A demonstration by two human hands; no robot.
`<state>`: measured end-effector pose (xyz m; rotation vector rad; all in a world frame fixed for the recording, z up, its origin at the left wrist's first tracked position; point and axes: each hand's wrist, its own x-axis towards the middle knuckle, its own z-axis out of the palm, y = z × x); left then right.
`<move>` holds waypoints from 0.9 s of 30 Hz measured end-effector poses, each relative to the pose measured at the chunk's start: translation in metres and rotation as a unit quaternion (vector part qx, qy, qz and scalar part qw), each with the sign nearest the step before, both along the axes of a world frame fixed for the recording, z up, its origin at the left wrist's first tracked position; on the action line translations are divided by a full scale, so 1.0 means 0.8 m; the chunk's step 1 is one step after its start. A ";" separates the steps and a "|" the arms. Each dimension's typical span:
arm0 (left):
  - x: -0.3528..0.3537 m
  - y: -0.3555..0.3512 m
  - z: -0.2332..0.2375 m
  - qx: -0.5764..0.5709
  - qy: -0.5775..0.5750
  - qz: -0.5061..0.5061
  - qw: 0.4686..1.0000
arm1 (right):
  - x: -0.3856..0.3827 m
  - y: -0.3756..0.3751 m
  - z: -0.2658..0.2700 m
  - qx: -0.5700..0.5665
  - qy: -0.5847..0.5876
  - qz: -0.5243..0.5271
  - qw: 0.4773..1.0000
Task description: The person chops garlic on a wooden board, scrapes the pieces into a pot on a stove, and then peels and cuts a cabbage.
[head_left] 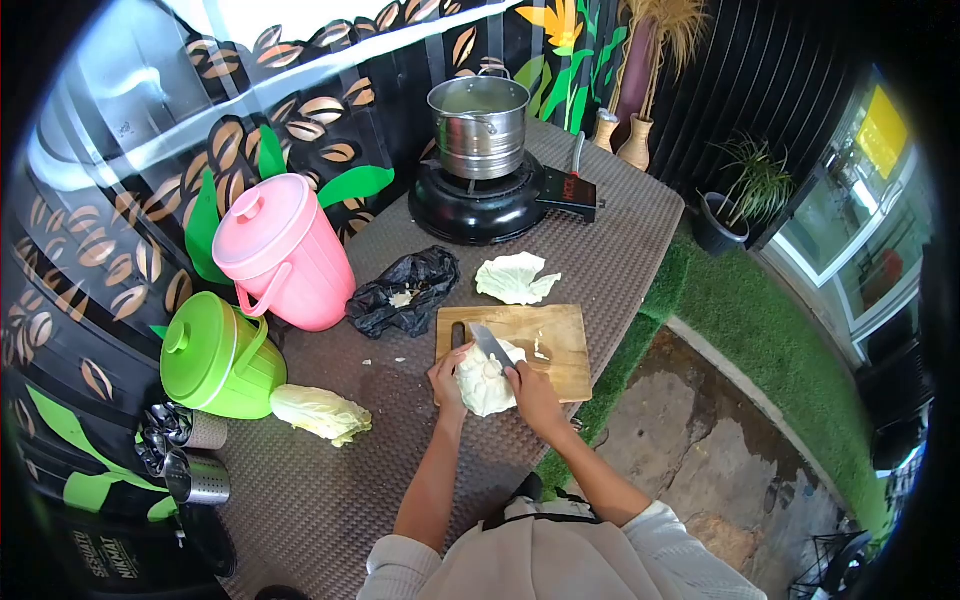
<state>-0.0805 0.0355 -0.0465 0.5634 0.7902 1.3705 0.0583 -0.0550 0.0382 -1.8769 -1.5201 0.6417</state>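
Note:
A pale cabbage (485, 385) rests on the near left part of a wooden cutting board (565, 350). My left hand (447, 381) is closed against the cabbage's left side, steadying it. In my right hand (535, 396) is a knife (489, 343), its blade lying over the top of the cabbage and pointing up and left. Small white scraps (541, 345) lie on the board. Just beyond the board is a loose cabbage leaf (517, 279), with a crumpled black plastic bag (410, 290) to its left.
A steel pot (480, 130) stands on a black portable stove (470, 205) at the back. On the left are a pink lidded jug (300, 260), a green one (225, 360), a napa cabbage (320, 414) and metal utensil holders (203, 478). The table edge (655, 275) runs along the right.

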 end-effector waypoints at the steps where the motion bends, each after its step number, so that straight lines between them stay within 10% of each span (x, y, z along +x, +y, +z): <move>1: 0.000 0.001 -0.002 -0.006 0.003 0.003 1.000 | -0.005 0.003 0.008 -0.025 -0.019 -0.010 0.999; 27: 0.008 -0.004 0.007 -0.034 -0.027 0.037 0.998 | -0.006 -0.014 0.011 -0.085 -0.093 -0.009 0.992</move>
